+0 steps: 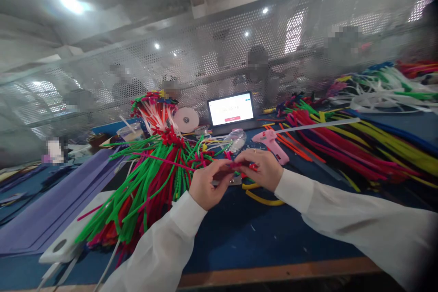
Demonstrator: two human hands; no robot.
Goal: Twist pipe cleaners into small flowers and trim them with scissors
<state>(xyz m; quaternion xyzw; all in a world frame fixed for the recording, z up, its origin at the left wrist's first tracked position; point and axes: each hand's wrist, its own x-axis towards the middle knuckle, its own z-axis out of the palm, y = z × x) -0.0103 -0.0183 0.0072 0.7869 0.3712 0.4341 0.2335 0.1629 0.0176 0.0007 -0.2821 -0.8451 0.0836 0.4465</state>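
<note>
In front of me, both hands meet over the blue table, fingertips nearly touching. My left hand (pixel 209 186) pinches a magenta pipe cleaner (pixel 235 165), and a magenta stem runs out leftward behind that hand. Closed on the same piece from the other side is my right hand (pixel 262 169), with a bit of red showing by its fingers. How the piece is bent between the fingertips is too blurred to tell. A pink glue gun (pixel 273 143) lies just beyond my right hand, a long glue stick (pixel 318 125) sticking out of its back. Yellow pipe cleaners (pixel 262 196) curve below that hand.
A big heap of green and red pipe cleaners (pixel 137 200) lies left, beside a white power strip (pixel 65 246) and purple sheets (pixel 68 200). More colourful stems (pixel 342 150) spread right. A lit tablet (pixel 231 109), white spool (pixel 186 120) and mesh partition (pixel 212 64) stand behind.
</note>
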